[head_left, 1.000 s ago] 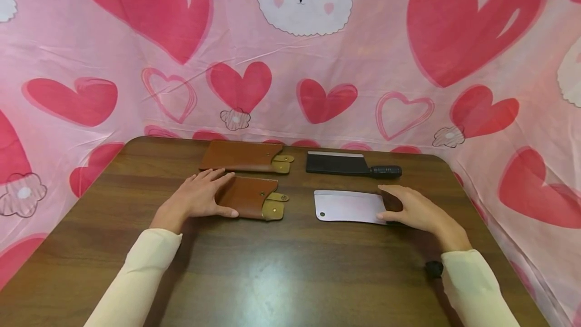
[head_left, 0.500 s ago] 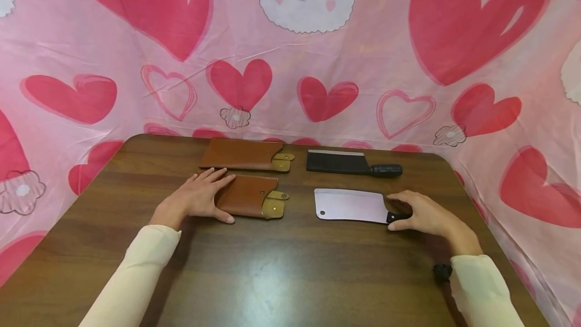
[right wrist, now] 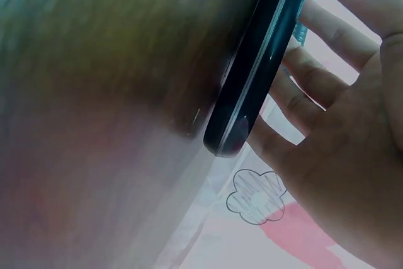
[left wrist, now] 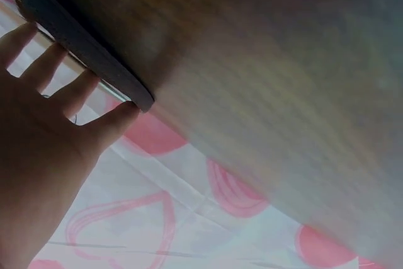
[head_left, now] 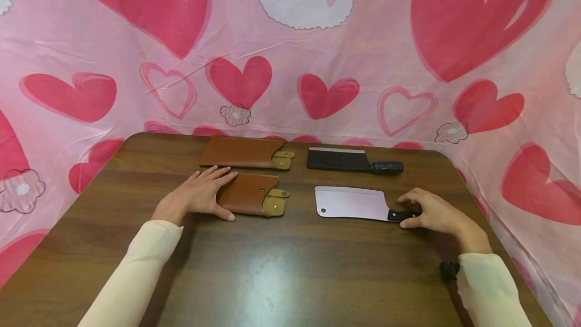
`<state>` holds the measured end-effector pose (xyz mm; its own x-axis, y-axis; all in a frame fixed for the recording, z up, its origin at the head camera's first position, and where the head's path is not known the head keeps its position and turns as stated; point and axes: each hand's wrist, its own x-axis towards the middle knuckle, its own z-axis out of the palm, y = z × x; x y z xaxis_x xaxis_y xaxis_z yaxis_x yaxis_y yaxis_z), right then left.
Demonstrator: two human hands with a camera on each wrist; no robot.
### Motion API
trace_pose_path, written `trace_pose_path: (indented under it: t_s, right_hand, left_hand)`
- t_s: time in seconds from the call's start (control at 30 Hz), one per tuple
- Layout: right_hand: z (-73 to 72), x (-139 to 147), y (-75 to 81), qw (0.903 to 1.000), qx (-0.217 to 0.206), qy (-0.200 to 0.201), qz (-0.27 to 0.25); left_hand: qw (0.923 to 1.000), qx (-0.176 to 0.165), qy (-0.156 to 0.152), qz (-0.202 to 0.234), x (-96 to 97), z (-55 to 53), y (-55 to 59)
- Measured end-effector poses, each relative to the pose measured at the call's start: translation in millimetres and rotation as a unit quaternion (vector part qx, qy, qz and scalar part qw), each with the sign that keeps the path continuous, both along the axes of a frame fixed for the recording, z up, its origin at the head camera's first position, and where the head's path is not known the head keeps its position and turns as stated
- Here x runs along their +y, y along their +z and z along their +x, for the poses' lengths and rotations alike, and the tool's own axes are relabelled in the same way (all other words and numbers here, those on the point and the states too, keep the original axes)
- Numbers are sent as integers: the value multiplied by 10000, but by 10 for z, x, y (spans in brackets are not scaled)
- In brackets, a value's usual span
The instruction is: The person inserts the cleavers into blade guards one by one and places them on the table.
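Silver cleaver: lying flat on the table; could be tipping blade-down if lifted by the handle's tail, blade outweighing the hold.
Right hand: arching around its black handle, fingers apart, not clamping.
Left hand: touching front sheath, fingers spreading; pressing hard could be squashing the pocket.
Rear sheath, dark cleaver: lying behind, side by side.
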<state>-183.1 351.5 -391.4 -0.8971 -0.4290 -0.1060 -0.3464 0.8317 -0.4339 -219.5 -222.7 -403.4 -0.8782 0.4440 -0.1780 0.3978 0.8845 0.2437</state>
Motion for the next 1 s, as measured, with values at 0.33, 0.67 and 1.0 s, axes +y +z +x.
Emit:
trace_pose_path:
  t_s: [0.33, 0.67, 1.0]
  right_hand:
    - [-15, 64, -23, 9994, -267, 131, -186]
    - [3, 96, -17, 9991, -150, 270, -298]
    - [4, 137, -38, 9953, 573, 357, -693]
  left_hand:
    - [9996, 237, -126, 24, -6, -35, -17]
    - [9990, 385, -183, 119, 3, -30, -7]
    - [9970, 711, -269, 177, -9, -15, -21]
